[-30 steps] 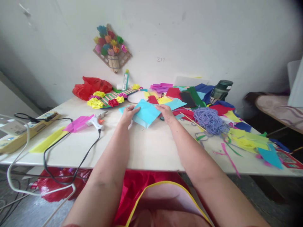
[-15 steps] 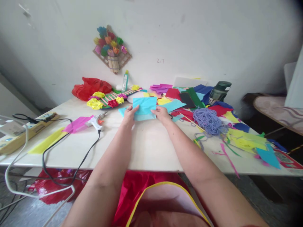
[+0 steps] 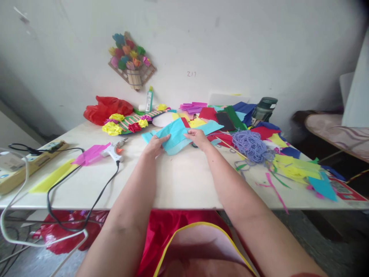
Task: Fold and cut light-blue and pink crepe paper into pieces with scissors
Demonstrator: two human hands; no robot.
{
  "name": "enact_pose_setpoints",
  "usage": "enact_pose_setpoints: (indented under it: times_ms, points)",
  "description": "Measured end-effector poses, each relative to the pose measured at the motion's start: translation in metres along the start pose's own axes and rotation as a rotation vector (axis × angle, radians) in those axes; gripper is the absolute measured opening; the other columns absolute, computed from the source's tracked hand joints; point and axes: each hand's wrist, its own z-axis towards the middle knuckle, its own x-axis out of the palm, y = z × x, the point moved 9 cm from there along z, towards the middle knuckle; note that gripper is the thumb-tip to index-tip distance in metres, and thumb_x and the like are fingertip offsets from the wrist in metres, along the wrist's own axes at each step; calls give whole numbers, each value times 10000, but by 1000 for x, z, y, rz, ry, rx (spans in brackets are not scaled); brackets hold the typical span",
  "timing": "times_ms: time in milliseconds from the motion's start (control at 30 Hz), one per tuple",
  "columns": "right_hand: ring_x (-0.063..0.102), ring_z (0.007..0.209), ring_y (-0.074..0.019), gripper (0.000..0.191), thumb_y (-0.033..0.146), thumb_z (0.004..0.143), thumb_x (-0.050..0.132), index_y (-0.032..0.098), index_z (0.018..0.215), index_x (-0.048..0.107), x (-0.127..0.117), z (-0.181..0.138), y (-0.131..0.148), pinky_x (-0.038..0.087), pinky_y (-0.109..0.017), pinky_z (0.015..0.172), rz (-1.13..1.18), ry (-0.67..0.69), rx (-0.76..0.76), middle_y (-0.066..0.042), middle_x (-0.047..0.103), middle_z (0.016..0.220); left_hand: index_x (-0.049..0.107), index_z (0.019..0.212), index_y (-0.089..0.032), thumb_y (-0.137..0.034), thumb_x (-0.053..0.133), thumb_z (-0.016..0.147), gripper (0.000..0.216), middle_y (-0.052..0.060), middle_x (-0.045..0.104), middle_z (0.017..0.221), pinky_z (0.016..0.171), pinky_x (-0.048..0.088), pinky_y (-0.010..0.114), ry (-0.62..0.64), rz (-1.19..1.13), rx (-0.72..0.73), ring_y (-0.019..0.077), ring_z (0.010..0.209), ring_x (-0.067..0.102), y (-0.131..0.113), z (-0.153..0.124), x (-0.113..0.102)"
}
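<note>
A light blue sheet of paper point(image 3: 175, 136) lies tilted on the white table point(image 3: 178, 181), near its far middle. My left hand point(image 3: 155, 145) pinches the sheet's lower left edge, fingers closed on it. My right hand point(image 3: 196, 137) grips its right edge from above. More blue sheets lie under and beside it, one of them a blue sheet point(image 3: 211, 126) to the right. A glue gun point(image 3: 113, 151) with a black cord rests left of my left hand.
A purple yarn bundle point(image 3: 251, 145) and a heap of coloured paper scraps point(image 3: 296, 167) fill the right side. A pink folded paper point(image 3: 89, 154), a yellow strip point(image 3: 49, 179) and a power strip point(image 3: 27, 163) lie left. A red bag point(image 3: 108, 107), glue bottle point(image 3: 149, 99) and green jar point(image 3: 263, 109) stand at the wall.
The blue sheet was lifted upright between both hands half a second ago; now it is lowered and turned slantwise onto the table. Both hands stay on its edges.
</note>
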Motion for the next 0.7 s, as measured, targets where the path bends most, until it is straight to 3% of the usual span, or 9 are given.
enact_pose_setpoints:
  times_ms: [67,200,300,433,700]
  points:
    - [526,556,-119,246,406,759,490,169,727,545,-9,0,-4,401,-237,542,-119,-71,57,13,560,614,638,987,-160,-262,772,561,457,82,684,948,862,490,380,-57,-32,66,250,934,621,-3,4,-5]
    - [614,802,-222,211,296,809,462,166,853,622,-33,-6,6,431,-320,695,-784,-231,117,-106,656,833,627,994,-170,-247,761,584,439,76,678,967,844,503,364,-195,-163,193,231,936,621,-7,8,-18]
    - [586,949,-285,257,282,779,511,151,959,638,-35,-9,5,428,-365,749,-1094,-150,236,-172,640,973,621,982,-170,-223,744,609,397,79,675,961,814,518,365,-299,-268,217,225,942,618,-6,8,-26]
    - [555,1020,-305,334,269,735,560,128,1029,634,-29,-12,-2,442,-363,766,-1178,-12,349,-191,600,1073,608,983,-194,-195,713,646,353,55,677,925,796,524,348,-389,-359,217,207,950,614,-5,7,-30]
    - [580,988,-291,316,162,722,558,131,1028,634,-23,-12,-4,453,-354,759,-1210,53,327,-190,619,1039,575,1007,-245,-198,637,721,296,14,665,940,785,519,325,-482,-460,178,177,990,592,1,5,-37]
